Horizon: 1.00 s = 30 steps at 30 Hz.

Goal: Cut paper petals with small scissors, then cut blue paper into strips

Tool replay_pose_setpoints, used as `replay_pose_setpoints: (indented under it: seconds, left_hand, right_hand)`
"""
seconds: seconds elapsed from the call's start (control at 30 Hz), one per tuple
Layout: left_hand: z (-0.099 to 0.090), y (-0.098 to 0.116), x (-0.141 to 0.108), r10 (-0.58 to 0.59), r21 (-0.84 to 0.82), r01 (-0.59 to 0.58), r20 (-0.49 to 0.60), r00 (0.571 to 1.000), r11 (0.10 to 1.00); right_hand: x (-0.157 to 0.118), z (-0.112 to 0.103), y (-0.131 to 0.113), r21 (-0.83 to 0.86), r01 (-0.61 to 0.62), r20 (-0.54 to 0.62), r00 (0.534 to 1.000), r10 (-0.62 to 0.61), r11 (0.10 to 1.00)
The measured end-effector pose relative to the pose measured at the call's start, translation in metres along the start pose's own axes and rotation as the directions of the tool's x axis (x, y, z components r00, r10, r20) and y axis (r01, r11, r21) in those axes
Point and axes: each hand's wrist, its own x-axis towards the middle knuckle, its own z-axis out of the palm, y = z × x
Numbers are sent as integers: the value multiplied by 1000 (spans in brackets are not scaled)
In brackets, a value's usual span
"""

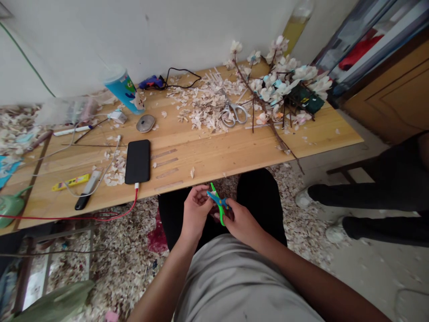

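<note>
My right hand (244, 220) grips a pair of blue and green plastic scissors (219, 204) above my lap, just below the table's front edge. The scissors' blades are spread and point toward my left hand (197, 206). The fingers of that hand are curled and pinched close to the blades, around a small pale piece (213, 192) that looks like a petal or shell scrap. Most of this piece is hidden by fingers and blades.
On the wooden table (208, 156) lie a phone (137, 161), metal scissors (233, 115), a heap of pale scraps (204, 105) and flowering branches (275, 89). A blue cup (125, 91) and box cutter (88, 190) are leftward. Another person's legs (355, 199) are at right.
</note>
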Motion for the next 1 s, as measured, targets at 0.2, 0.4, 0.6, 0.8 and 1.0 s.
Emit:
replay_pose_setpoints:
  seconds: [0.2,0.4,0.6,0.8,1.0]
  left_hand:
    - [2,-4,1,-52,-92,50,-18,998,995]
    - [-1,-5,1,-50,-77,51,5,999,996]
    - [-12,7,6,68,105,-80,114,991,991]
    - [-21,16,11,70,238,-125,227,971,963]
    - [-17,11,9,-51,22,49,123,991,999]
  right_hand:
    - [2,1,4,-38,-10,-43,999,8,999]
    - [2,-3,0,-10,-15,-13,1000,15,1000]
    - [4,-7,0,-19,-17,15,1000,17,1000]
    - [5,-11,-1,-53,-9,67,998,13,999]
    - [5,-12,-2,-34,-22,48,999,24,999]
